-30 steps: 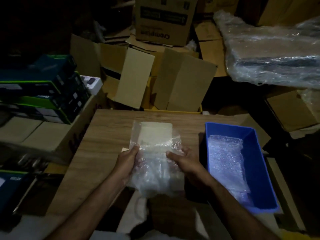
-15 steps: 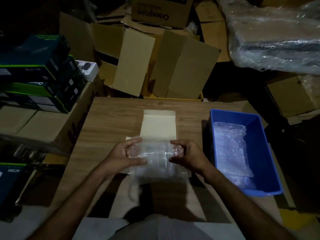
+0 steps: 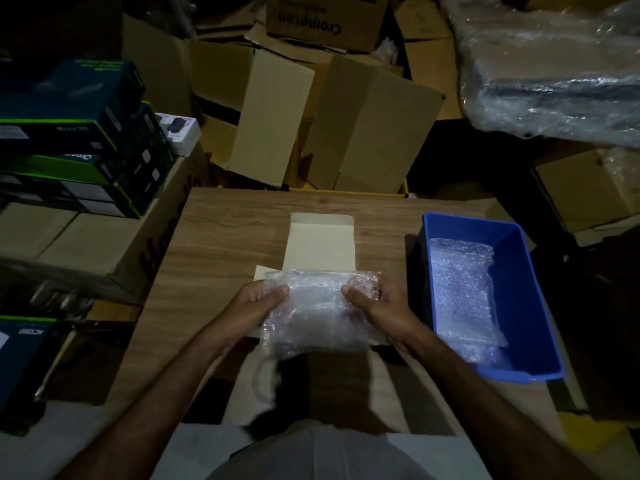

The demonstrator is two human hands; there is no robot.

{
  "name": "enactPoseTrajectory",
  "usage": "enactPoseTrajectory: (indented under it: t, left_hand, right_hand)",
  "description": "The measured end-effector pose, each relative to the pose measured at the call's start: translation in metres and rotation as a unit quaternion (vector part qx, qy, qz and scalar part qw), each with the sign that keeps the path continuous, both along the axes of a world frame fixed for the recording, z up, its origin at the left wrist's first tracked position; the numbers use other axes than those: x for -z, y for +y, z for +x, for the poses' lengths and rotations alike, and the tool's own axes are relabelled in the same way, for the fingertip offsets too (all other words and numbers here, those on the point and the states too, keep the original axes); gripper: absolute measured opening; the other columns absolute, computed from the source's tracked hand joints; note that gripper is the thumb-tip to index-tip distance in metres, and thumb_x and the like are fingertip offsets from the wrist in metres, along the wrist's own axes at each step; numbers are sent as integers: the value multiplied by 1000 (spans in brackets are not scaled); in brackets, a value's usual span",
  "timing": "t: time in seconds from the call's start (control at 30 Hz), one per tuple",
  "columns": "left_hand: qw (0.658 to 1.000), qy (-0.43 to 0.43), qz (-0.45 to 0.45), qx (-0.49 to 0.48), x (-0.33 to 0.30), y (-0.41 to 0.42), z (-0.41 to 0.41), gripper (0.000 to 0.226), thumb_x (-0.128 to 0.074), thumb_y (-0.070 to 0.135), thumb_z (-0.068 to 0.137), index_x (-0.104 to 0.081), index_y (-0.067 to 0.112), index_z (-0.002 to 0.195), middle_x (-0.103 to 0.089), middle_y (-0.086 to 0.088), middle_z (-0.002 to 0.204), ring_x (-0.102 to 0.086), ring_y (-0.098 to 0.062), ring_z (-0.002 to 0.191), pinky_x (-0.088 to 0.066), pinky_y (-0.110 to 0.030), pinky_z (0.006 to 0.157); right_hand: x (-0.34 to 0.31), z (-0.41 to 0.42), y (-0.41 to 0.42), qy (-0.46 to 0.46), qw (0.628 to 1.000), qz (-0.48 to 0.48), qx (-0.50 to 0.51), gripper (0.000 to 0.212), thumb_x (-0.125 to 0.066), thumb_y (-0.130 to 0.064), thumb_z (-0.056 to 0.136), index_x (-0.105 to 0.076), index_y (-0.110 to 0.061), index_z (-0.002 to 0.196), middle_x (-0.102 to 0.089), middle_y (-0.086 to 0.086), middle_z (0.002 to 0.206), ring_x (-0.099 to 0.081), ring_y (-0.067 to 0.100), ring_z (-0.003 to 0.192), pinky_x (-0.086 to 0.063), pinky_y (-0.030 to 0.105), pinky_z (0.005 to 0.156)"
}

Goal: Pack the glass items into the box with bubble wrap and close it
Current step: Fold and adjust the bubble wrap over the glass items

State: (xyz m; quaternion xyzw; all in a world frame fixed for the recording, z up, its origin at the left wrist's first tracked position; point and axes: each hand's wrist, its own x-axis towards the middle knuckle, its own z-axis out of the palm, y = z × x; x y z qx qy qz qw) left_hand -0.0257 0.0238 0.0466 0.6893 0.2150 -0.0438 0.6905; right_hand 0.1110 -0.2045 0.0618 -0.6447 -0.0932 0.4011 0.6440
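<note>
Both hands, left [image 3: 254,301] & right [image 3: 375,304], pinch bubble-wrapped bundle [image 3: 318,311] ends over open box [image 3: 320,242], prob. to lower it in.

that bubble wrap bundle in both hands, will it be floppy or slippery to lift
Probably floppy: the bubble wrap bundle sags at its near edge between the left hand and right hand. Likely a bit slippery, since the plastic looks glossy, so a two-sided grip suits it. Probably fragile inside, given the task; the contents aren't clearly visible. It hangs over the open box.

Storeroom: piled cardboard cartons [image 3: 363,133], stacked product boxes [image 3: 79,140], wooden table [image 3: 225,237].
</note>
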Motion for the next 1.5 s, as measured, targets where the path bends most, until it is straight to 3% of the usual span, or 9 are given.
enactPoseTrajectory:
  t: [0.3, 0.43, 0.57, 0.7, 0.83, 1.07, 1.23, 1.37, 1.5]
  left_hand:
    - [995, 18, -95, -6, 15, 0, -10, 34, -60, 0, 95, -64, 8, 127, -71, -10, 126, -65, -30, 119, -58, -35, 92]
    - [986, 49, -153, 47, 9, 7, -17, 49, -82, 27, 81, -69, 7, 124, -67, -12, 132, -63, -27, 123, -56, -33, 96]
    - [971, 53, -228, 49, 9, 7, -21, 56, -78, 43, 83, -71, 4, 122, -64, -14, 136, -60, -27, 128, -49, -39, 108]
    - [997, 63, -29, 36, 13, -5, -12, 41, -78, 7, 84, -71, 21, 123, -66, -3, 134, -63, -14, 122, -55, -30, 98]
    - [987, 78, 115, 83, 32, -5, -16, 41, -77, 23, 89, -62, 31, 126, -63, -2, 124, -68, -17, 87, -58, -33, 70]
    - [994, 67, -55, 60, 56, -8, -16, 22, -71, -3, 85, -68, 0, 106, -71, -18, 96, -69, -27, 85, -58, -29, 69]
    - [986, 106, -127, 24, 41, 10, 13, 27, -63, 18, 96, -72, 6, 119, -75, -3, 117, -71, -15, 110, -56, -25, 92]
    - [988, 58, 136, 38, 47, 27, 43, 29, -67, 5, 94, -75, 31, 104, -74, 9, 112, -70, -4, 102, -56, -20, 86]
    - [968, 15, 249, 12, 58, 33, 61, 35, -72, 1, 86, -72, 32, 103, -73, 4, 111, -69, -8, 95, -55, -25, 84]
  right_hand:
    - [24, -3, -13, 92, 995, 6, -37, 24, -71, -3, 89, -72, -10, 112, -74, 13, 100, -72, 22, 82, -61, 33, 66]
    - [37, 1, -16, 94, 995, -4, -22, 25, -62, 8, 89, -80, -9, 85, -77, 10, 104, -71, 20, 96, -57, 21, 73]
    - [41, 1, -21, 160, 984, 50, -60, 27, -77, -5, 78, -76, 3, 103, -74, 21, 109, -72, 25, 97, -59, 27, 80]
    - [50, -3, -10, -37, 996, -68, -44, 34, -89, -3, 70, -73, -11, 99, -70, 18, 111, -69, 32, 98, -62, 44, 73]
    - [63, -5, -8, -154, 979, -87, -101, 25, -79, -7, 85, -65, -10, 106, -66, 15, 102, -65, 23, 79, -59, 40, 63]
    - [81, -12, -8, -165, 977, -117, -59, 32, -64, 10, 87, -78, -18, 85, -75, 10, 98, -72, 32, 89, -60, 46, 75]
    - [85, 7, 9, -123, 984, -122, 29, 25, -74, -32, 81, -79, -8, 86, -73, 10, 98, -71, 23, 92, -58, 51, 82]
    - [78, 19, 22, -238, 962, -129, 34, 12, -69, -16, 88, -75, -14, 98, -75, 0, 97, -71, 14, 90, -59, 43, 80]
    - [76, 30, 34, -311, 939, -142, 26, 49, -58, -59, 83, -75, -15, 99, -74, -4, 92, -70, 10, 84, -59, 36, 75]
